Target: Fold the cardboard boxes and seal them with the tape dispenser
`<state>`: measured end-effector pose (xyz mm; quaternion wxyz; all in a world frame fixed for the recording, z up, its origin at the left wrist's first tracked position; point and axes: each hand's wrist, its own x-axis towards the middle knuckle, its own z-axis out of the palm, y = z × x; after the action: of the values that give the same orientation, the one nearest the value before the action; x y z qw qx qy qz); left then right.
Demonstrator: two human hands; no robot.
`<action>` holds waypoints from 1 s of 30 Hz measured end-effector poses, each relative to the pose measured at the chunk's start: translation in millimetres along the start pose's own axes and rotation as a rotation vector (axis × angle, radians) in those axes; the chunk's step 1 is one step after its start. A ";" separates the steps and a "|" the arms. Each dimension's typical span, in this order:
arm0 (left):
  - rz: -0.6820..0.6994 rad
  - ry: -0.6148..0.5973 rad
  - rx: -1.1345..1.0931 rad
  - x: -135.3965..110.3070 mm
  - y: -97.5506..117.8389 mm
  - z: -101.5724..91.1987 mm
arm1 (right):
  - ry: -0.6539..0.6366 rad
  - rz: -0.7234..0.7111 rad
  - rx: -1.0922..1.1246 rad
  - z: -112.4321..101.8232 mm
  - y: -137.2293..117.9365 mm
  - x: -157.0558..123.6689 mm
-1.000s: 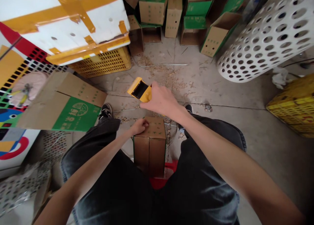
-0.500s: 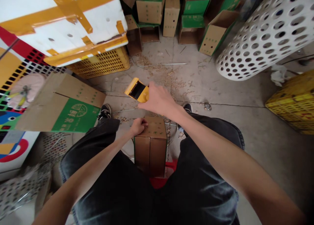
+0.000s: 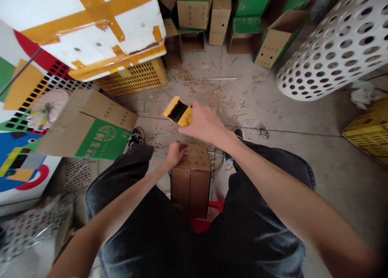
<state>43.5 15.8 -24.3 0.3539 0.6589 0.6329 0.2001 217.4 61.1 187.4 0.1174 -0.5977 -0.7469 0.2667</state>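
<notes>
My right hand [image 3: 206, 124] is closed round a yellow tool with a black opening [image 3: 178, 111], held just above and beyond a small brown cardboard box [image 3: 190, 181]. The box stands upright between my knees, its closed flaps facing me. My left hand [image 3: 176, 151] rests on the box's top left corner with the fingers curled against the edge. Black trousers cover both legs, and a red stool edge [image 3: 212, 213] shows under the box.
A larger brown and green box [image 3: 87, 126] lies at the left beside a yellow crate [image 3: 136, 77] under a white case with orange tape [image 3: 87, 27]. Several green and brown boxes [image 3: 218, 17] stand at the back. A white perforated basket [image 3: 333, 43] and another yellow crate [image 3: 368, 130] are at the right.
My head has shifted, so the whole scene slid slightly right. Both hands stay in the same places on the tool and the box; the left fingers have loosened a little.
</notes>
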 end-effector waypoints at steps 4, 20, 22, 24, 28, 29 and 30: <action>-0.081 -0.006 0.106 -0.2 1.9 -2.0 | 0.006 0.009 -0.003 0.5 -0.7 0.8; 0.009 -0.234 0.778 -13.0 23.7 -6.7 | -0.011 -0.006 -0.022 -1.0 -1.3 -0.8; 0.034 -0.228 0.791 -14.5 25.1 -7.1 | -0.019 -0.003 -0.019 -1.6 -1.7 -1.6; 0.081 -0.224 0.778 -16.6 26.3 -7.0 | -0.020 -0.004 -0.015 -2.0 -1.5 -2.3; 0.166 -0.202 0.733 -22.0 29.4 -5.2 | -0.008 -0.021 -0.015 -1.0 0.0 -2.1; 0.174 -0.189 0.725 -23.2 30.5 -4.7 | -0.007 -0.025 -0.015 -0.6 0.4 -1.8; 0.176 -0.178 0.717 -24.2 31.9 -4.2 | -0.006 -0.028 -0.015 -0.2 0.9 -1.4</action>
<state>59.7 -5.3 5.9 0.1359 0.8075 0.5706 -0.0625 218.6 59.9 187.3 0.1143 -0.5872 -0.7575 0.2614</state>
